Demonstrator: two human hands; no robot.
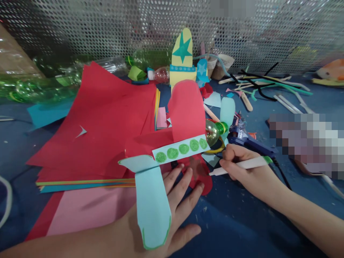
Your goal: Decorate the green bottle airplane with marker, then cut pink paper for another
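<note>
My right hand (249,172) grips a white marker (245,165) with a green end. The marker's tip is close to the right edge of a rounded red paper piece (200,175) that bears a darker star. My left hand (180,200) lies with fingers spread, its fingertips on that red piece. Over the left hand and wrist reaches a light blue paper piece (153,208) with green edging. It adjoins a red paper model (187,111) with a light blue band (181,148) of green dots. A green bottle neck (216,130) sticks out of the model's right side.
A stack of red paper (107,118) lies at left. Behind stand a yellow paper shape with a star (184,53) and plastic bottles (153,59) against a perforated metal panel (107,28). A blue glue gun (249,143), pipe cleaners (263,84) and a blurred-out object (309,147) lie at right.
</note>
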